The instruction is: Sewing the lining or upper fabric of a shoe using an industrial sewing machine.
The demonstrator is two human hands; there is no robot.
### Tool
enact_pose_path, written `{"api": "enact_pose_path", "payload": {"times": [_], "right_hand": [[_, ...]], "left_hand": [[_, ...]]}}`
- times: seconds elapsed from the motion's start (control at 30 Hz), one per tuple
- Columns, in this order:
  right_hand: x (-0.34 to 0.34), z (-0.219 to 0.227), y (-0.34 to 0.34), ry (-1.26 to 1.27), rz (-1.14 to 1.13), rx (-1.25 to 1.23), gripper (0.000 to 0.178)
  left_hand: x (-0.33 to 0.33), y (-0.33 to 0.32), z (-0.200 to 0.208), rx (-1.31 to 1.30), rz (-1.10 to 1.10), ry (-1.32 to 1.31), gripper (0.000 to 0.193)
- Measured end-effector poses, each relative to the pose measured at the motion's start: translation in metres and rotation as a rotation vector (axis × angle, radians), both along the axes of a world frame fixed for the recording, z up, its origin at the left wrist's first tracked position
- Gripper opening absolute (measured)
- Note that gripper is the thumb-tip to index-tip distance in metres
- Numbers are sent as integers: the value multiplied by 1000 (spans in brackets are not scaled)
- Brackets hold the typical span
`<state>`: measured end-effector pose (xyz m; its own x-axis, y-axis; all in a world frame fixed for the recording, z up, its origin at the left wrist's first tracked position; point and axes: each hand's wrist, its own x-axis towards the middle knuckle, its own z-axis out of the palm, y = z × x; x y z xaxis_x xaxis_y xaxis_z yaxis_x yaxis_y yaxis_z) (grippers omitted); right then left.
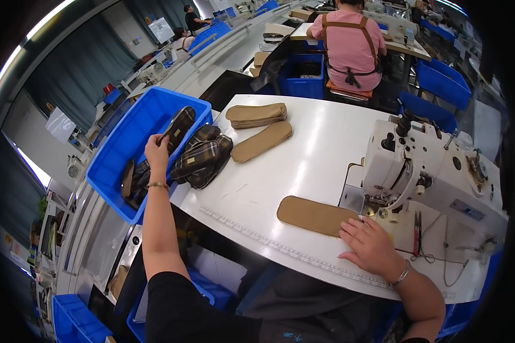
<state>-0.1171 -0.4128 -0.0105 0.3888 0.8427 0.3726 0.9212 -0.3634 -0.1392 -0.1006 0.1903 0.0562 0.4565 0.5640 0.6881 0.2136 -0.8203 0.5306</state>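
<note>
The left hand (157,152) grips a pouch (182,126), the right hand (369,242) lies spread on a pad (310,215); stacked pads (256,115) seem undone, anything finished unclear.

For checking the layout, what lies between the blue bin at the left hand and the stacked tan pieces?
In the head view, several dark plaid pouches lie between them.
</note>
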Motion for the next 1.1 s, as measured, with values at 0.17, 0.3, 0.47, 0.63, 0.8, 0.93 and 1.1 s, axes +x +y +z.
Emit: {"api": "enact_pose_path", "payload": {"times": [0.17,0.3,0.47,0.63,0.8,0.93,1.1], "right_hand": [[-4,5,-2,96,-3,221,43],[-16,18,1,578,-77,365,40],[-18,3,6,1678,136,956,46],[-19,17,-2,1766,-5,708,40],[-13,16,-7,1783,-10,563,42],[-10,29,-9,1818,-92,514,36],[-14,17,2,1541,357,-300,41]], "left_hand": [[-29,-117,48,-327,-525,87,11],[-72,-225,42,-585,-894,246,8],[-101,-312,-7,-973,-1156,585,13],[-100,-362,-14,-1727,-1159,798,13],[-96,-350,-36,-1256,-1493,912,28],[-91,-357,-34,-1200,-1388,761,29],[-78,-370,-46,-1760,-1257,368,31]]}}
